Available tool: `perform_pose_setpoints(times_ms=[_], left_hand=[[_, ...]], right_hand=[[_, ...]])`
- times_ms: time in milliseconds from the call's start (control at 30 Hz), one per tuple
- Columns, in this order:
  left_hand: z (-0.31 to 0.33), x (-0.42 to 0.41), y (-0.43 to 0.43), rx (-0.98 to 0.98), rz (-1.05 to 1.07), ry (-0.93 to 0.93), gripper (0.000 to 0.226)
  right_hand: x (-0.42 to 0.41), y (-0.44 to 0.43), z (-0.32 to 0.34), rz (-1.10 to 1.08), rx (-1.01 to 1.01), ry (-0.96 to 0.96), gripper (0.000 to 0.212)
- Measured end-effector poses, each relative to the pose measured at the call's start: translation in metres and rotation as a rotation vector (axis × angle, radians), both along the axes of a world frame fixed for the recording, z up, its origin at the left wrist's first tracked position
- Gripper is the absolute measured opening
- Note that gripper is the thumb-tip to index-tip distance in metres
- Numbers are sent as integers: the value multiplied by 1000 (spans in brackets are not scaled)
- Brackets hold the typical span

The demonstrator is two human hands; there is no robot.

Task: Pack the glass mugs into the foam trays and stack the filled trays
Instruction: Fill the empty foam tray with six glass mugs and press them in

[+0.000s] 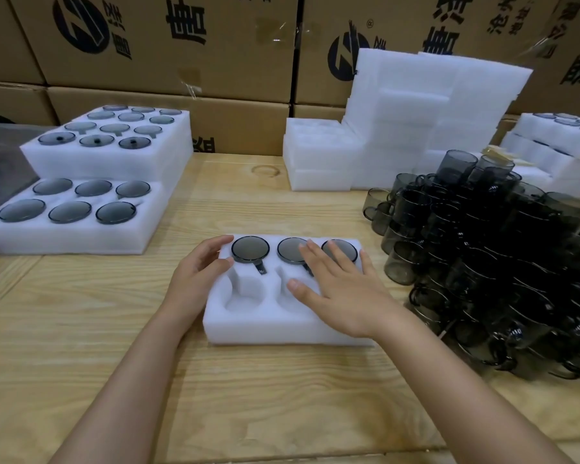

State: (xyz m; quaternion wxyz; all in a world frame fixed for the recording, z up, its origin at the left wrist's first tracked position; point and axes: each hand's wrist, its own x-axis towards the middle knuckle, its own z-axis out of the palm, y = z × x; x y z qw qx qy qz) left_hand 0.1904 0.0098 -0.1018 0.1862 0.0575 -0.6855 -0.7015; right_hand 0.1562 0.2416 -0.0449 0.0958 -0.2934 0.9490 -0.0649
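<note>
A white foam tray (268,324) lies on the wooden table in front of me. Its far row holds three smoky glass mugs (250,249), bottoms up. The near row's left and middle pockets (245,293) are bare; my right hand hides the right one. My left hand (200,267) rests against the tray's left edge, fingers apart, holding nothing. My right hand (337,288) lies flat and spread over the tray's right half, covering part of two mugs. A large heap of loose grey mugs (489,262) sits to the right.
Filled trays (81,236) are stacked in steps at the left. Unfilled foam trays (416,128) are piled at the back centre, more filled trays (556,145) at the far right. Cardboard boxes (168,45) wall off the back of the table.
</note>
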Motion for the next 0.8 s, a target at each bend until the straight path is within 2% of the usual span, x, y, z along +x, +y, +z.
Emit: perform_pose_setpoints(times_ms=[233, 333, 433, 467, 500, 567, 633, 667, 733, 800], left_hand=[[-1, 2, 2, 15, 11, 0, 35], [-1, 2, 1, 23, 7, -3, 35], [1, 1, -1, 21, 7, -8, 32], [1, 1, 0, 17, 8, -12, 32], [2, 1, -1, 13, 11, -15, 34], [2, 2, 1, 10, 13, -15, 34], [2, 2, 0, 14, 11, -5, 31], [1, 1, 0, 17, 10, -3, 31], [0, 0, -2, 21, 5, -4, 33], [0, 1, -1, 31, 0, -5, 36]], right_hand=[[0, 2, -3, -3, -70, -2, 90], [1, 3, 0, 6, -103, -54, 77], [2, 13, 20, -38, -317, -133, 69], [0, 21, 32, -48, -373, -88, 67], [-6, 30, 47, -39, -398, 56, 63], [-22, 58, 78, -47, -410, 469, 49], [-49, 94, 105, -238, -368, 704, 45], [-65, 114, 113, -397, -284, 717, 50], [-96, 157, 118, -706, -35, 570, 63], [-118, 192, 109, -868, 130, 391, 71]])
